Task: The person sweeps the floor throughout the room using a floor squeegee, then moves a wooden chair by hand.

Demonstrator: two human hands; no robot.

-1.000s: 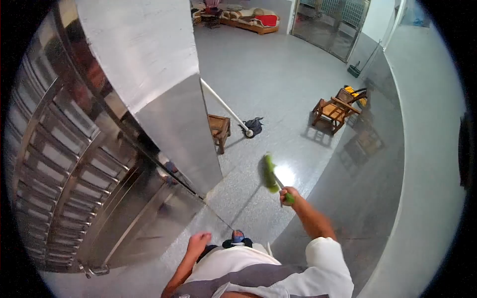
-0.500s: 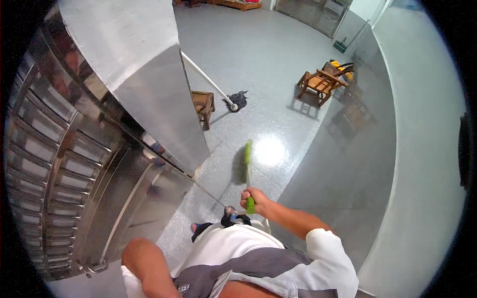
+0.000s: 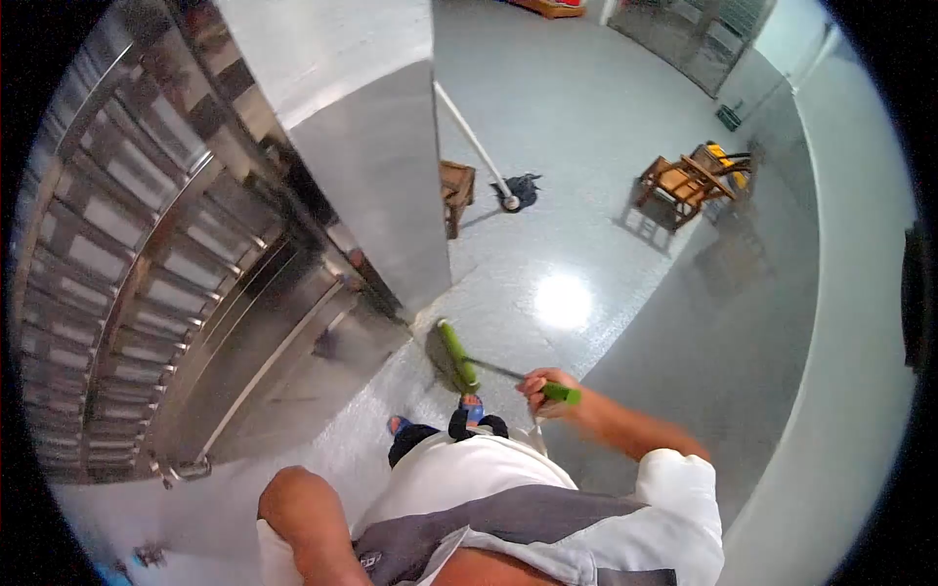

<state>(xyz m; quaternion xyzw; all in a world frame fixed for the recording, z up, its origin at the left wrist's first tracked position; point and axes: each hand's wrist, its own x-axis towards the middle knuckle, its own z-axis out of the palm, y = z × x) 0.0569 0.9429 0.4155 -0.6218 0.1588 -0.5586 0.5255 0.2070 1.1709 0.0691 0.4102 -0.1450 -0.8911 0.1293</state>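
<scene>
My right hand (image 3: 549, 391) is closed around the green grip of a T-shaped hand tool (image 3: 456, 354). A thin dark rod runs left from the grip to a long green head, which looks like a squeegee or brush. In this view the head overlaps the grey floor (image 3: 532, 303), just beyond my feet in blue sandals (image 3: 472, 405). My left arm (image 3: 303, 518) is bent at the lower left, and its hand is out of view.
At left stands an open metal barred gate (image 3: 147, 283) beside a grey-and-white pillar (image 3: 376, 166). Farther off are a wooden stool (image 3: 456, 195), a white pole (image 3: 469, 137) with a dark bag at its foot, and a wooden chair (image 3: 684, 186). A grey-and-white wall curves along the right.
The tool's head has swung left and closer to my feet, and its rod now lies nearly sideways. My right hand has shifted right in view. The view has turned, moving the room rightward.
</scene>
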